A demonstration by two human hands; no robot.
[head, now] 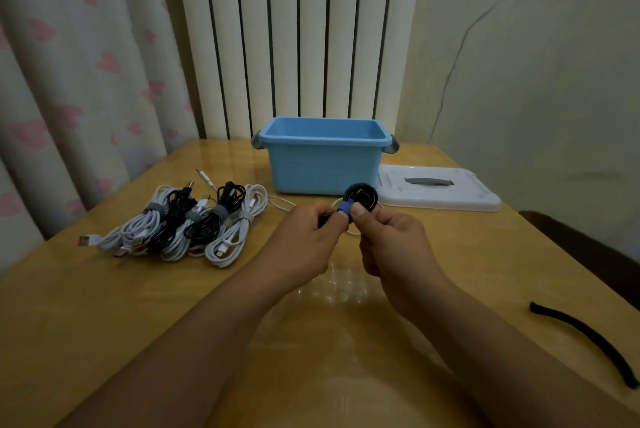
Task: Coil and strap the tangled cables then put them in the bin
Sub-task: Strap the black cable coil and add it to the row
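Curtain cloth (69, 81) with pink heart shapes fills the upper left of the frame, hanging beside the bench (104, 306) and its left edge. No brand, label or readable writing shows on anything.

At left centre lies a heap of strapped cables (183, 223), white and black bundles bound with grey bands, their long axes running from lower left to upper right; an orange-tipped plug pokes out toward the left edge. Bare bench surface stretches below the heap down to the bottom of the frame.

In the middle, the left hand (304, 237) pinches one side of a blue strap (344, 211) and the right hand (391, 240) pinches the other, thumbs on top, fingers curled. The strap wraps a black coiled cable (362, 197), held above the bench just in front of the bin; the coil stands roughly upright, its open ring facing the camera. A thin loose white cable (284, 202) trails on the bench beneath the hands.

Behind, the blue bin (322, 164) sits upper centre, open top up, long axis left to right, close to the far edge and a ribbed white radiator (287, 29). Its white lid (440, 192) lies flat just to the right. At lower right a black strap (588, 337) lies curved near the right edge.
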